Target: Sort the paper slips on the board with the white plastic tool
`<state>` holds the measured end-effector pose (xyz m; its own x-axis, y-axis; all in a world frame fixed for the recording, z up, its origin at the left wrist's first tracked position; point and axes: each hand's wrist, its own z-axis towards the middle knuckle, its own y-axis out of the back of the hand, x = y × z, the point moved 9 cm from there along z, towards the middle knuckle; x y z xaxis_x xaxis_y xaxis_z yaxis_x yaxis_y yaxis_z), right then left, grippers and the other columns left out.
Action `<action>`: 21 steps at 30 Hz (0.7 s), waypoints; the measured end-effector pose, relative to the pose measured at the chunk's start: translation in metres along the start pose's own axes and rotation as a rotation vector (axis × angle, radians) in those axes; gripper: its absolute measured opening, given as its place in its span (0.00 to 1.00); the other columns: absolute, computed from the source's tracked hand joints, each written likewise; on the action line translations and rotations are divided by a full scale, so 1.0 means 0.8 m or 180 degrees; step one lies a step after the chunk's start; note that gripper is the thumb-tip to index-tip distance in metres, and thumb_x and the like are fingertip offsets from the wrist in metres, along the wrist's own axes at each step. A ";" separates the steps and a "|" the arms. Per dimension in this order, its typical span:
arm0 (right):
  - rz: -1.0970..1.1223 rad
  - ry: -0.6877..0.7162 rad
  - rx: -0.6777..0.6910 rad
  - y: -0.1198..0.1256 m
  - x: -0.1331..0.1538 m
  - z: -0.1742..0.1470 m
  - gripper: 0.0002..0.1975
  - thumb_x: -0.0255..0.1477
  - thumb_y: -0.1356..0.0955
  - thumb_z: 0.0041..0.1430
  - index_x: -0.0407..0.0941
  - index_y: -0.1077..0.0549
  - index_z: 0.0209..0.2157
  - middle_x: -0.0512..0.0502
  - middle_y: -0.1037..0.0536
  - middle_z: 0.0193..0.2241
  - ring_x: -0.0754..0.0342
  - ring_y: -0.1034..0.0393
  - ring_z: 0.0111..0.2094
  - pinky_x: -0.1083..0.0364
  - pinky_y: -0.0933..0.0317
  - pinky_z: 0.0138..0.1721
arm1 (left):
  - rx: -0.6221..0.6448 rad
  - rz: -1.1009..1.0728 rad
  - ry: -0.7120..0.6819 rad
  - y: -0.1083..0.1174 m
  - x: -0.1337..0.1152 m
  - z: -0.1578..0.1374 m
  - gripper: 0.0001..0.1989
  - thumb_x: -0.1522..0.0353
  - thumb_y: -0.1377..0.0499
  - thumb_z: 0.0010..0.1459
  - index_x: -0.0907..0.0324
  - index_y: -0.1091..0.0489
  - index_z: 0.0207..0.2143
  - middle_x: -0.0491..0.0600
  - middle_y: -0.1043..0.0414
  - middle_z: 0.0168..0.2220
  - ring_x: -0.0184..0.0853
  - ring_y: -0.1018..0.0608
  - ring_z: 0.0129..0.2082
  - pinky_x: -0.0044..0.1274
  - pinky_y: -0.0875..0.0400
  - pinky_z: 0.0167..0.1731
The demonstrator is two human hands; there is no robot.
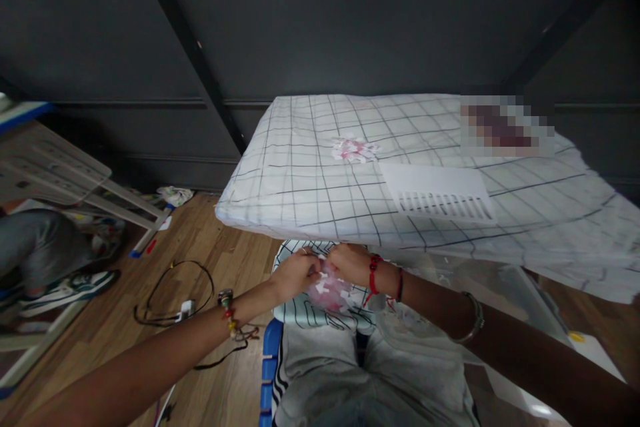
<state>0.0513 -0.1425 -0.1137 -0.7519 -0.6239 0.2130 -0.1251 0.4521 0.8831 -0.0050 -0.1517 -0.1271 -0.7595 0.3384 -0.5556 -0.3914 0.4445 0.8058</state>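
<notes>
Low in front of my lap, both hands work at a clear plastic bag (327, 295) with pink and white bits in it. My left hand (299, 272) is closed at the bag's upper left edge, fingers pinched. Close beside it, my right hand (351, 264) is closed on the upper right of the bag, its fingertips partly hidden. Beneath the bag lies a pale cloth with dark lines (293, 310). Beyond my hands, a small heap of pink and white scraps (354, 149) rests on the checked tablecloth (295, 173).
A white slotted sheet (435, 183) lies on the table, near a pixelated patch. Right of my legs stands a clear plastic bin (505, 287). Cables (213, 280) and a white plug block (187, 310) are on the floor. Another person's shoe (70, 290) shows at left.
</notes>
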 end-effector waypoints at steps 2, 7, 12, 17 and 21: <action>0.0030 -0.0020 0.0085 -0.001 -0.003 0.000 0.12 0.22 0.41 0.54 0.39 0.26 0.31 0.39 0.24 0.29 0.52 0.29 0.32 0.60 0.42 0.26 | -0.0032 -0.0052 0.0034 0.005 0.001 -0.001 0.05 0.77 0.43 0.50 0.60 0.31 0.27 0.47 0.32 0.31 0.34 0.29 0.35 0.21 0.36 0.35; 0.0135 0.0000 0.0187 -0.003 -0.013 0.001 0.12 0.21 0.40 0.53 0.40 0.26 0.32 0.42 0.24 0.29 0.56 0.30 0.28 0.62 0.47 0.23 | -0.0072 -0.0183 0.0073 0.010 0.000 -0.006 0.06 0.77 0.46 0.52 0.60 0.32 0.29 0.44 0.31 0.28 0.32 0.28 0.30 0.20 0.36 0.30; 0.0077 0.0167 0.0190 -0.012 -0.014 0.004 0.11 0.21 0.40 0.52 0.40 0.26 0.30 0.42 0.24 0.27 0.56 0.31 0.28 0.61 0.46 0.24 | -0.0119 -0.0225 0.0014 0.013 -0.007 -0.012 0.07 0.79 0.47 0.53 0.62 0.32 0.29 0.46 0.31 0.29 0.33 0.28 0.31 0.20 0.36 0.32; -0.0118 0.0310 0.0147 -0.019 -0.006 0.004 0.12 0.22 0.40 0.52 0.40 0.25 0.30 0.38 0.24 0.29 0.52 0.29 0.31 0.59 0.42 0.27 | -0.0099 -0.0198 0.0029 0.016 -0.008 -0.014 0.07 0.79 0.46 0.51 0.61 0.33 0.26 0.46 0.33 0.27 0.33 0.29 0.30 0.20 0.37 0.31; -0.0212 0.0356 0.0108 -0.019 0.000 0.005 0.12 0.21 0.39 0.51 0.40 0.24 0.30 0.38 0.24 0.29 0.51 0.29 0.33 0.58 0.39 0.30 | -0.0028 -0.0198 0.0087 0.013 -0.003 -0.016 0.06 0.77 0.47 0.53 0.60 0.33 0.28 0.43 0.34 0.23 0.31 0.30 0.25 0.19 0.39 0.26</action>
<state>0.0507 -0.1471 -0.1290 -0.6646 -0.7196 0.2013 -0.1956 0.4275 0.8826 -0.0141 -0.1585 -0.1147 -0.7473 0.2875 -0.5990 -0.4429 0.4565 0.7716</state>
